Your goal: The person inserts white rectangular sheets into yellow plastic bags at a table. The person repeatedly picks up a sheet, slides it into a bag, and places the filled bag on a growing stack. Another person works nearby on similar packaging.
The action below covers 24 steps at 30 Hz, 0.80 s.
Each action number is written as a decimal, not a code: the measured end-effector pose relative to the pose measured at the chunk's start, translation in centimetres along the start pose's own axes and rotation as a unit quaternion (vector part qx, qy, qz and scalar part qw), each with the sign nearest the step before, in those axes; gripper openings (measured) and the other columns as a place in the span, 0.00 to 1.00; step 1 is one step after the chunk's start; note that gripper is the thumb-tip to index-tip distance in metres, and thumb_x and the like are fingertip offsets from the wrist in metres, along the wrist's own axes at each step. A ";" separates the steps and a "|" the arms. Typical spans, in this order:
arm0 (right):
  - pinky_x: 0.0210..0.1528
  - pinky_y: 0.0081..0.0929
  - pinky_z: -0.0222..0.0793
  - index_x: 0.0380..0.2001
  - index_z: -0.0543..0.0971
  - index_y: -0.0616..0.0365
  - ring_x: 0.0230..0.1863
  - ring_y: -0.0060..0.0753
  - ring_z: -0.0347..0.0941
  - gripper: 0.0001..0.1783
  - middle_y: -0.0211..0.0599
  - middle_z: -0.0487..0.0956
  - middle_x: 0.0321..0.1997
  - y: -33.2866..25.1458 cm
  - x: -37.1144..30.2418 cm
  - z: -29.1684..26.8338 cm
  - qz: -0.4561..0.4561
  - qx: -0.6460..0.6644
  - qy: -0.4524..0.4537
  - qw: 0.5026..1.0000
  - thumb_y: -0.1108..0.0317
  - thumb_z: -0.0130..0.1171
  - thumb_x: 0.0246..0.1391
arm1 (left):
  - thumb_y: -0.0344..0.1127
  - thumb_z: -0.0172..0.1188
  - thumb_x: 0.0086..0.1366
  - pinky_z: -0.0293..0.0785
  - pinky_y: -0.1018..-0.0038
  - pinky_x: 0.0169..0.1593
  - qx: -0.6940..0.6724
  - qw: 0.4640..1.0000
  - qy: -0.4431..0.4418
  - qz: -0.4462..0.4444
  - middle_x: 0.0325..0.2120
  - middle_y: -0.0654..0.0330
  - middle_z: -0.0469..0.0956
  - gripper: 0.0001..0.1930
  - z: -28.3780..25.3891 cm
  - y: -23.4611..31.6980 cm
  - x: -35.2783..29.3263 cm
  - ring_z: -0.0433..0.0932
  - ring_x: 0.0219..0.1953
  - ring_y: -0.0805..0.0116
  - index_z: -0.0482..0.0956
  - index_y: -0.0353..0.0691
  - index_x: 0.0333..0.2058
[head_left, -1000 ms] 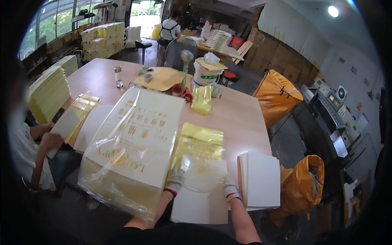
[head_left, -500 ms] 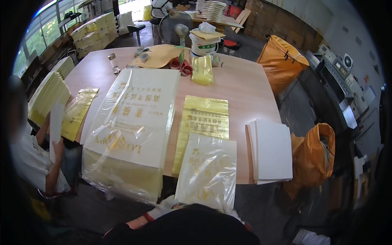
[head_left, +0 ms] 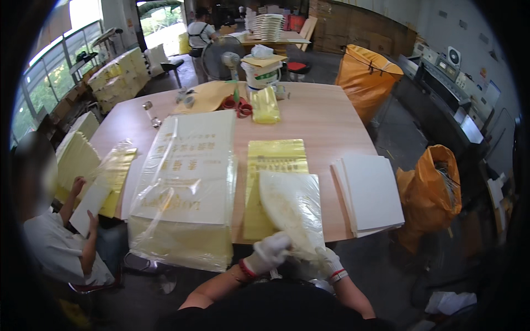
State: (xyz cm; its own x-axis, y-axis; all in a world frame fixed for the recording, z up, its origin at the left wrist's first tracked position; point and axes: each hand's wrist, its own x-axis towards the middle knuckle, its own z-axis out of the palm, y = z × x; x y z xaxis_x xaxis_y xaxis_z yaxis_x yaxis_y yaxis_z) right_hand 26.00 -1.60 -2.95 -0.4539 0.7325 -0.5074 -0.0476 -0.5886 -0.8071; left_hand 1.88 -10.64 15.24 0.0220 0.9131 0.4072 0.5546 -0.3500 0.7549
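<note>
My white-gloved right hand [head_left: 330,263] looks closed on the clear, gold-printed plastic sleeve [head_left: 301,201], bowed just ahead of it. White-gloved left hand [head_left: 269,252] curled beside; blurred, can't tell its grip. Uneven pull might crease the film.

A clear bag [head_left: 306,204] is curving over the near edge of a table [head_left: 320,127].
The gloved right hand [head_left: 330,261] is gripping its near end while the gloved left hand [head_left: 269,251] is curling close by; yellow bags [head_left: 276,156] are lying underneath, and white sheets [head_left: 371,193] are resting to the right.
</note>
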 end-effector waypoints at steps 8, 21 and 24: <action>0.38 0.22 0.67 0.47 0.67 0.63 0.33 0.23 0.69 0.19 0.34 0.72 0.36 -12.8 -4.2 17.9 -0.138 0.133 -0.204 0.960 0.64 0.48 0.55 | 0.42 0.44 0.61 0.71 0.71 0.40 -0.075 0.955 0.284 -0.027 0.39 0.55 0.72 0.17 -12.8 8.3 -5.3 0.73 0.37 0.63 0.70 0.37 0.43; 0.35 0.17 0.69 0.49 0.68 0.58 0.30 0.16 0.69 0.18 0.31 0.75 0.31 -3.1 -3.3 18.0 -0.030 -0.143 -0.321 0.936 0.65 0.51 0.55 | 0.48 0.33 0.67 0.60 0.65 0.55 -0.368 0.723 0.534 -0.239 0.50 0.57 0.63 0.22 -7.3 -9.4 -19.5 0.63 0.51 0.62 0.59 0.43 0.54; 0.34 0.19 0.70 0.48 0.68 0.57 0.29 0.20 0.70 0.18 0.32 0.74 0.31 0.4 -2.8 10.3 0.032 -0.184 -0.158 0.970 0.65 0.51 0.54 | 0.28 0.53 0.56 0.72 0.70 0.36 -0.090 0.924 0.162 -0.335 0.30 0.57 0.73 0.08 3.4 -14.9 -19.2 0.73 0.30 0.65 0.73 0.40 0.35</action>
State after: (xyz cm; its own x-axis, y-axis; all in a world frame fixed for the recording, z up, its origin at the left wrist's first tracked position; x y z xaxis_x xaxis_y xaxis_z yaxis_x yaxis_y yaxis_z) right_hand 18.09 -7.44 1.27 -0.6986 0.5222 -0.4891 0.2844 -0.4246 -0.8595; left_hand -3.96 -22.25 -5.61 -0.5428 0.8368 -0.0718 0.2060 0.2155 0.9545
